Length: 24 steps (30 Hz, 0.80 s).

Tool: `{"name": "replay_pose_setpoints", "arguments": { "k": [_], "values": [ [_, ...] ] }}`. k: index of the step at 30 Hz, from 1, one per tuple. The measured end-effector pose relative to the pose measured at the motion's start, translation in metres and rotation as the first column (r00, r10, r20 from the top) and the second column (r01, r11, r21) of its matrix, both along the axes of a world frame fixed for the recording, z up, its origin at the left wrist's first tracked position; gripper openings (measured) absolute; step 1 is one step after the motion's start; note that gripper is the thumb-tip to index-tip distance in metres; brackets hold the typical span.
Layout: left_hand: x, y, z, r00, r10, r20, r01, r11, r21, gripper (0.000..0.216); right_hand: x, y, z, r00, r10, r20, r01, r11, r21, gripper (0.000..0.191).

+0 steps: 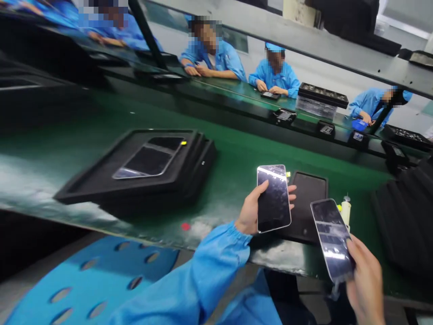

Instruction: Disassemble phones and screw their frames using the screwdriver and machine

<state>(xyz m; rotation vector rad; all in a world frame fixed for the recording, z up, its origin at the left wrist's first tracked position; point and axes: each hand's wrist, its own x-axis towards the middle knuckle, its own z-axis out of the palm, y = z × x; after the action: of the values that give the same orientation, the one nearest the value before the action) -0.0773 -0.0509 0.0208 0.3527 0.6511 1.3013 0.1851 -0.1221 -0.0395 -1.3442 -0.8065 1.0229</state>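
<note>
My left hand [252, 212], in a blue sleeve, holds a phone [273, 198] upright, its dark glossy screen facing me. My right hand [367, 284] grips a second phone [332, 239] by its lower end, tilted to the left. Both are held over the near edge of the green conveyor belt [233, 167]. A flat black mat [309, 203] lies on the belt just behind the two phones. A small white bottle [345, 211] stands to the right of the mat.
A stack of black trays [101, 180] with a phone [150, 158] lying in the top one sits on the belt at left. Black foam pieces [406, 221] lie at right. Several people in blue work along the far side. A blue perforated chair [94, 280] is at lower left.
</note>
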Motion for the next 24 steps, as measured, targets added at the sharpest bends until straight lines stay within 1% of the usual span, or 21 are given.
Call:
{"name": "replay_pose_setpoints", "arguments": {
  "k": [2, 3, 5, 7, 9, 11, 13, 14, 15, 16, 17, 18, 19, 20, 21, 22, 23, 24],
  "values": [
    [-0.016, -0.020, -0.005, 0.999, 0.033, -0.016, -0.034, 0.998, -0.044, 0.045, -0.042, 0.033, 0.000, 0.986, 0.036, -0.161, -0.039, 0.999, -0.015, 0.050],
    [-0.023, -0.029, -0.008, 0.998, 0.052, -0.028, -0.053, 0.997, -0.064, 0.044, -0.061, 0.050, -0.002, 0.980, 0.054, -0.194, -0.059, 0.998, -0.018, 0.052],
    [-0.035, -0.042, -0.011, 0.994, 0.092, -0.059, -0.097, 0.992, -0.085, 0.043, -0.089, 0.076, -0.007, 0.976, 0.093, -0.194, -0.097, 0.995, -0.011, 0.054],
    [-0.041, -0.050, -0.013, 0.989, 0.118, -0.087, -0.125, 0.988, -0.090, 0.043, -0.103, 0.089, -0.011, 0.981, 0.122, -0.149, -0.124, 0.992, -0.007, 0.055],
    [-0.043, -0.054, -0.013, 0.989, 0.087, -0.118, -0.100, 0.989, -0.111, 0.041, -0.102, 0.087, -0.007, 0.991, 0.106, -0.080, -0.106, 0.994, 0.008, 0.056],
    [-0.036, -0.055, -0.013, 0.985, 0.002, -0.171, -0.021, 0.994, -0.111, 0.040, -0.092, 0.072, 0.006, 0.998, 0.049, 0.038, -0.052, 0.996, 0.068, 0.058],
    [-0.017, -0.055, -0.012, 0.963, -0.136, -0.234, 0.122, 0.990, -0.075, 0.043, -0.076, 0.048, 0.028, 0.990, 0.034, 0.134, -0.052, 0.990, 0.132, 0.058],
    [-0.004, -0.055, -0.011, 0.942, -0.219, -0.254, 0.215, 0.976, -0.046, 0.045, -0.067, 0.035, 0.040, 0.986, 0.060, 0.158, -0.083, 0.986, 0.146, 0.057],
    [0.013, -0.055, -0.011, 0.915, -0.309, -0.257, 0.315, 0.949, -0.018, 0.047, -0.057, 0.023, 0.052, 0.982, 0.099, 0.164, -0.123, 0.982, 0.144, 0.055],
    [0.031, -0.054, -0.011, 0.880, -0.409, -0.242, 0.422, 0.907, 0.002, 0.049, -0.047, 0.012, 0.062, 0.979, 0.134, 0.153, -0.155, 0.979, 0.130, 0.053],
    [0.051, -0.054, -0.012, 0.834, -0.511, -0.208, 0.526, 0.850, 0.017, 0.051, -0.036, 0.003, 0.071, 0.979, 0.154, 0.134, -0.169, 0.979, 0.111, 0.052],
    [0.073, -0.054, -0.013, 0.775, -0.612, -0.160, 0.623, 0.782, 0.030, 0.052, -0.024, -0.005, 0.077, 0.981, 0.152, 0.124, -0.164, 0.982, 0.092, 0.051],
    [0.094, -0.053, -0.014, 0.693, -0.714, -0.104, 0.720, 0.693, 0.036, 0.052, -0.010, -0.011, 0.081, 0.986, 0.128, 0.110, -0.137, 0.988, 0.074, 0.052],
    [0.115, -0.053, -0.016, 0.576, -0.816, -0.044, 0.817, 0.575, 0.034, 0.053, 0.004, -0.017, 0.083, 0.992, 0.089, 0.086, -0.094, 0.994, 0.055, 0.053],
    [0.136, -0.053, -0.018, 0.444, -0.896, 0.020, 0.895, 0.445, 0.037, 0.054, 0.020, -0.022, 0.083, 0.998, 0.035, 0.053, -0.036, 0.999, 0.036, 0.055],
    [0.155, -0.054, -0.020, 0.320, -0.943, 0.087, 0.944, 0.325, 0.052, 0.059, 0.037, -0.027, 0.082, 0.999, -0.035, 0.012, 0.034, 0.999, 0.025, 0.056],
    [0.173, -0.056, -0.022, 0.221, -0.964, 0.151, 0.969, 0.234, 0.079, 0.065, 0.054, -0.034, 0.081, 0.993, -0.110, -0.032, 0.111, 0.993, 0.028, 0.056],
    [0.189, -0.059, -0.023, 0.154, -0.967, 0.202, 0.978, 0.178, 0.108, 0.072, 0.070, -0.041, 0.079, 0.980, -0.187, -0.074, 0.190, 0.981, 0.044, 0.055]
  ]
}}
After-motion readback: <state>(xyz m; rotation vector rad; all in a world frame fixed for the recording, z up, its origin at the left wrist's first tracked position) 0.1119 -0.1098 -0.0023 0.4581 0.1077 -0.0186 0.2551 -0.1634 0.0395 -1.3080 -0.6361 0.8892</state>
